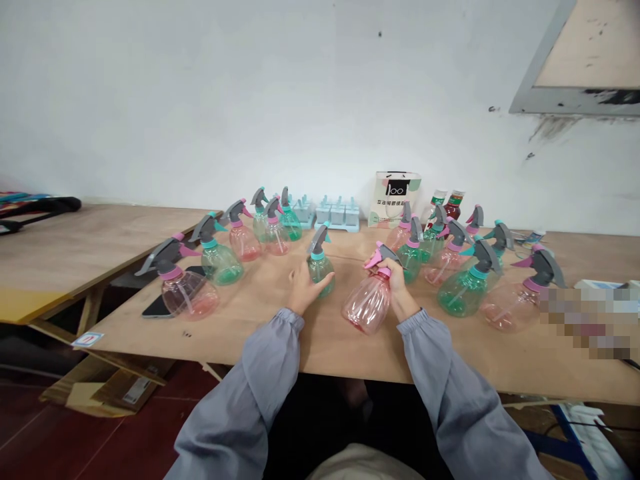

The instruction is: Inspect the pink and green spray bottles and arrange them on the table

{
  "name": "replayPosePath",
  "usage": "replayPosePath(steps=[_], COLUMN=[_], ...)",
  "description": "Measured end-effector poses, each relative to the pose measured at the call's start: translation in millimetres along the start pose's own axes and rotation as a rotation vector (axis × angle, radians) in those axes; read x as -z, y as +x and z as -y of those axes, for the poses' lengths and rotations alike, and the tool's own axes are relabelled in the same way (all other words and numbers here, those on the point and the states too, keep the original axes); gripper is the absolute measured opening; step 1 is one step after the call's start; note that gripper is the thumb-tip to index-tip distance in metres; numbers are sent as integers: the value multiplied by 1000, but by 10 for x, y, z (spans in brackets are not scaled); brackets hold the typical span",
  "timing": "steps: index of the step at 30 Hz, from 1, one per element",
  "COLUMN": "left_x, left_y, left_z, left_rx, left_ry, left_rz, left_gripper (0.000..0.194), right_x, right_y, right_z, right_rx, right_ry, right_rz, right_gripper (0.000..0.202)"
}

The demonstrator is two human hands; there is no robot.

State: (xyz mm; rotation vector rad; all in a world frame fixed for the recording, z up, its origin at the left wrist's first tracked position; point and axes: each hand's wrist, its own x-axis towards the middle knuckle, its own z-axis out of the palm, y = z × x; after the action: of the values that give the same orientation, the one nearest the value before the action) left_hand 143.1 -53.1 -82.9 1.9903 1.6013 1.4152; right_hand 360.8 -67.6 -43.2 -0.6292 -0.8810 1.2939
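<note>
My right hand (399,283) grips the neck of a pink spray bottle (367,303) with a grey and pink trigger head, lifted and tilted towards me above the wooden table (320,340). My left hand (306,287) rests against the near left side of a green spray bottle (320,263) that stands upright just left of the pink one; its fingers are spread on the bottle. Both arms wear grey sleeves.
Several green and pink spray bottles stand in two groups, left (220,257) and right (465,283). A black phone (163,303) lies by the left group. Pale blue moulds (337,215) and a paper bag (395,197) stand at the back against the wall. Cardboard (115,390) lies on the floor at left.
</note>
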Motion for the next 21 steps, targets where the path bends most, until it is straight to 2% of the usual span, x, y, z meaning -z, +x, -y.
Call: replayPosePath(steps=[3,10,17,21], left_x=[-2,-12,-21,-25], left_y=[5,3,10,17], left_z=[8,23,35,47], left_rx=[5,-12,-3,-2], left_ry=[-2,-29,-38,-39], left_rz=[6,-5,-2,-3], left_gripper=[71,71,71,72], right_x=[-24,-9,-14,-57], right_y=[-15,-28,-14,-58], right_z=[3,11,-11,41], right_rx=[-68,31,-50,-4], right_ry=[23,30,20,38], right_rz=[36,17,8,-9], right_gripper=[22,13,26,19])
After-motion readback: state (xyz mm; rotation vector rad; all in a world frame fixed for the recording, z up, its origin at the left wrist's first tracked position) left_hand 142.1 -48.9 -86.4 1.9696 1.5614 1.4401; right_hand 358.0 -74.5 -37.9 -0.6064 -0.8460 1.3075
